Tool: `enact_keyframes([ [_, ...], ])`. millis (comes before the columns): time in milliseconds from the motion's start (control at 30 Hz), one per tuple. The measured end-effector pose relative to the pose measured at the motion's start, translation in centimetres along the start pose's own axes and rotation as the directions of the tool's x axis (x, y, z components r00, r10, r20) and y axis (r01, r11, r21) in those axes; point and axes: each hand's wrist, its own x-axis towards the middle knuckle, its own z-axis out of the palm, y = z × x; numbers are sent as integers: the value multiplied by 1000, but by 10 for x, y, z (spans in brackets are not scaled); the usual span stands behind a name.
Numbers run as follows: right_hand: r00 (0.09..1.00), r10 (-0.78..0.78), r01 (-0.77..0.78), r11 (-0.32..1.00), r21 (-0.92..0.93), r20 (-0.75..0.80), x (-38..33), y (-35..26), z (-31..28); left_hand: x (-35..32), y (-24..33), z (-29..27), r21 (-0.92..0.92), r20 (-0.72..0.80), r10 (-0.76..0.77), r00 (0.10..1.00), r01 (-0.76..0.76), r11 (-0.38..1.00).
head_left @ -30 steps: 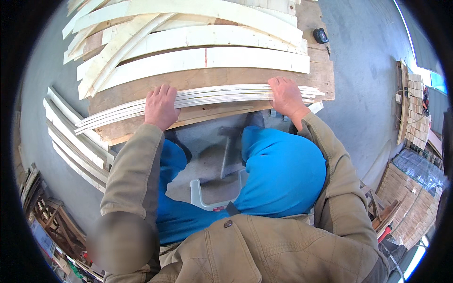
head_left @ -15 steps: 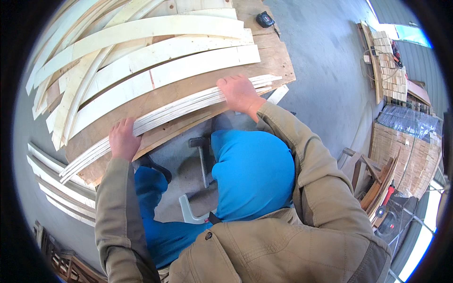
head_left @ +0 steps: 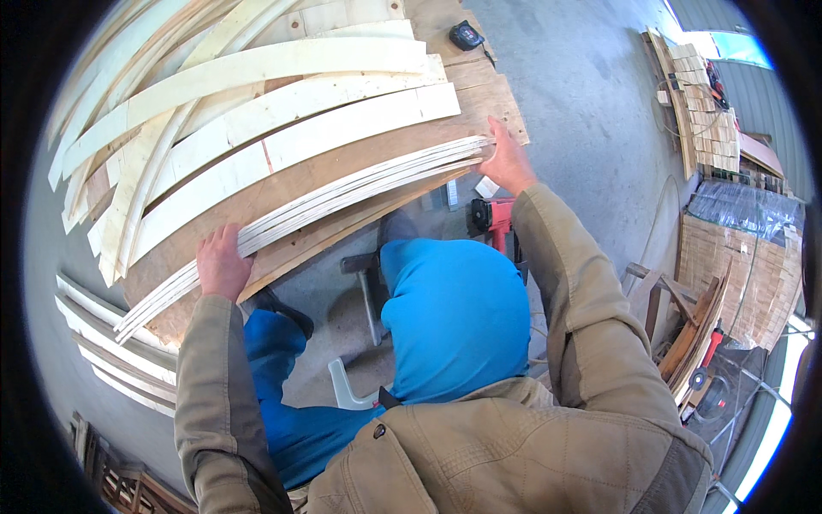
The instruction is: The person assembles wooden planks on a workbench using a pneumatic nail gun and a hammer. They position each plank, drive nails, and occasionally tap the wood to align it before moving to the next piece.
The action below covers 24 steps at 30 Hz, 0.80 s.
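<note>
A bundle of thin pale wooden strips (head_left: 351, 178) lies on edge along the near side of a plywood board (head_left: 347, 154). My left hand (head_left: 224, 261) is closed around the bundle towards its left end, fingers over the top and thumb on the near side. At the right end, my right hand (head_left: 509, 161) rests against the strip ends. Its fingers stretch up past the top edge and its thumb sits apart, touching the near side. The strips' ends beside this hand are slightly uneven.
Loose wide strips (head_left: 300, 120) overlap on the board, with a black tape measure (head_left: 467, 35) beyond. Below are a hammer (head_left: 366, 295), a red nail gun (head_left: 494, 216) and a pale plastic stool (head_left: 342, 384). More strips (head_left: 116, 343) lie left; wrapped timber (head_left: 728, 265) stands right.
My right hand has slid right along the bundle from its top to its end. The red nail gun now shows below that hand. My left hand keeps its hold.
</note>
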Motion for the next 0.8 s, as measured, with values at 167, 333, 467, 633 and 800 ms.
enact_keyframes([
  [167, 994, 97, -72, 930, 360, -53, -7, 22, 22, -1, 3, -2, -18, -73, 1, 997, -3, 1000],
  [333, 998, 48, -25, 907, 420, -46, -11, 9, 40, -3, 8, -1, -6, -110, -9, 994, 8, 1000],
  [467, 999, 32, -40, 915, 401, 27, -14, -6, 38, -2, 0, -3, 8, -94, -6, 996, 7, 1000],
  [633, 995, 84, -96, 736, 670, 50, -17, -6, 45, -2, -1, 1, -14, -85, -27, 996, 26, 1000],
  [800, 995, 90, -100, 686, 721, 52, -22, -2, 55, -5, -6, 11, -50, -142, 1, 990, -9, 999],
])
